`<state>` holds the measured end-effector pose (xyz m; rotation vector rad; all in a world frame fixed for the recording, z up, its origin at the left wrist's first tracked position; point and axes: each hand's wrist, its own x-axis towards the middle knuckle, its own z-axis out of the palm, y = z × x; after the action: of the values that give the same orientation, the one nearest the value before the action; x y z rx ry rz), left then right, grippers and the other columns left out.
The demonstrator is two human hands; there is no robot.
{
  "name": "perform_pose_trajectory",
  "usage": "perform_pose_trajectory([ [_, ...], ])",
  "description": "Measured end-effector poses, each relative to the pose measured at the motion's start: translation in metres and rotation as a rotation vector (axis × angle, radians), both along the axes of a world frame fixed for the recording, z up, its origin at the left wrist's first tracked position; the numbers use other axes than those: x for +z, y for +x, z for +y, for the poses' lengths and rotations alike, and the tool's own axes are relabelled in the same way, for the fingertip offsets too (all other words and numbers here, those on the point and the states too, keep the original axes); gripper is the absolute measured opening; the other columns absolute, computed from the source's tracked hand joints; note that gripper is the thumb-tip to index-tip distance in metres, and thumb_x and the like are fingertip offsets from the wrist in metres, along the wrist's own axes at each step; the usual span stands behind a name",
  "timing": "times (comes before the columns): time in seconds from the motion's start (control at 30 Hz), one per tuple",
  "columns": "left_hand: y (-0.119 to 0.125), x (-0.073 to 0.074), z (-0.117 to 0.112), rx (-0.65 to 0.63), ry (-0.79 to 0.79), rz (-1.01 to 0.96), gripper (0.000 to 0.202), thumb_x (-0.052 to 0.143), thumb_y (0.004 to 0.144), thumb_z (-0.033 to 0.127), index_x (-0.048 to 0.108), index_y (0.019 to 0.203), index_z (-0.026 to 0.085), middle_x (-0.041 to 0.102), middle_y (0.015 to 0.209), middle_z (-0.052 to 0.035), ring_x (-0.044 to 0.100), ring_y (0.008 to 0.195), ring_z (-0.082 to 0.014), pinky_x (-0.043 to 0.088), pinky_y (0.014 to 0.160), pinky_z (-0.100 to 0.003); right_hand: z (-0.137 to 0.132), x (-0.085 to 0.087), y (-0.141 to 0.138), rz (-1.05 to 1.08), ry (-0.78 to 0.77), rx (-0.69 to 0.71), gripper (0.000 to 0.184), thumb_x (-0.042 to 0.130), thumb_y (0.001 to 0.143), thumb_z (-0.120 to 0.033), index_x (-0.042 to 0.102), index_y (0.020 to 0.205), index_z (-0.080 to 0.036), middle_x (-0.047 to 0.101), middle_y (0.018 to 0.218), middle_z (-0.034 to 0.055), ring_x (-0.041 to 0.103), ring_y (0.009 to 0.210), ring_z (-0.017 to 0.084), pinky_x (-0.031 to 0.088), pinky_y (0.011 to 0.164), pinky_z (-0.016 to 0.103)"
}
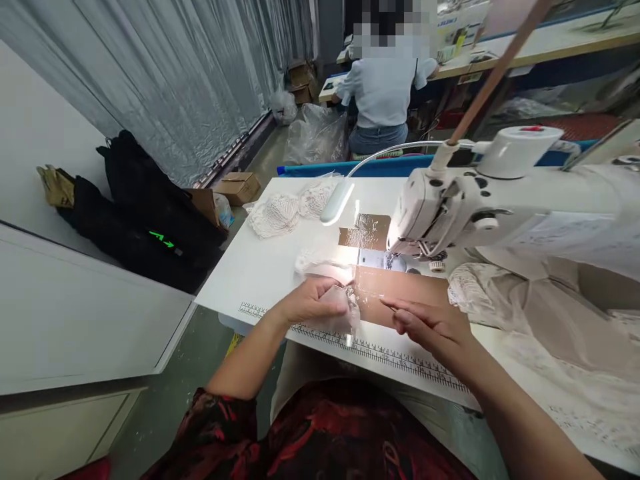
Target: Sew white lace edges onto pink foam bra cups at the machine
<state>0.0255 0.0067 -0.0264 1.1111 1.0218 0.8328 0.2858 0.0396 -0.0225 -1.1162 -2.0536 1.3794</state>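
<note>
My left hand (320,301) pinches a pale, sheer-edged lace piece (330,270) between thumb and fingers, close to the table's front edge. Part of this fabric bunches up to the right of the thumb and hangs toward the printed ruler. To the right, my right hand (433,323) is closed around a small thin tool (389,305). Only its dark tip shows past the fingers, so its exact kind is hidden. The tip points left, a short way from the fabric, above the brown taped surface (407,287). Behind both hands is the sewing machine's needle area (393,257), lit by a lamp.
A white sewing machine (500,200) fills the right side. A lamp on a bent neck (337,202) hangs over the table. Lace bra cups (275,215) lie at the back left. More lace and mesh fabric (560,320) is heaped at right. Another person (380,93) sits beyond.
</note>
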Motion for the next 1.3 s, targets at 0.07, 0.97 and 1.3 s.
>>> perform_pose_trajectory([
  [0.07,0.002,0.0,-0.002,-0.061,-0.016,-0.057,0.048,0.077,0.068,0.042,0.063,0.101,0.011,0.064,0.086,-0.0061,0.059,0.077,-0.0164,0.046,0.072,-0.027,0.004,0.003,-0.017,-0.001,-0.098,0.067,0.051,0.051,0.084,-0.058,0.069,0.115,-0.022,0.071,0.094,0.0082,0.064,0.086,0.023,0.05,0.078,0.036],
  [0.97,0.046,0.025,-0.002,0.035,0.815,0.273,0.029,0.046,0.093,0.031,0.068,0.104,0.015,0.067,0.097,-0.0099,0.062,0.092,-0.017,0.05,0.085,-0.032,-0.018,0.004,-0.01,0.058,0.128,0.198,0.031,0.067,0.077,-0.044,0.062,0.097,-0.021,0.066,0.094,0.0055,0.062,0.089,0.022,0.05,0.079,0.032],
  [1.3,-0.01,-0.028,-0.006,-0.019,0.687,1.279,0.04,0.044,0.092,0.034,0.054,0.129,0.02,0.045,0.142,-0.0107,0.036,0.133,-0.031,0.031,0.109,-0.052,-0.042,0.0,0.06,0.093,-0.207,-0.117,0.039,0.06,0.077,-0.057,0.067,0.091,-0.021,0.068,0.069,0.0046,0.063,0.058,0.02,0.05,0.047,0.031],
])
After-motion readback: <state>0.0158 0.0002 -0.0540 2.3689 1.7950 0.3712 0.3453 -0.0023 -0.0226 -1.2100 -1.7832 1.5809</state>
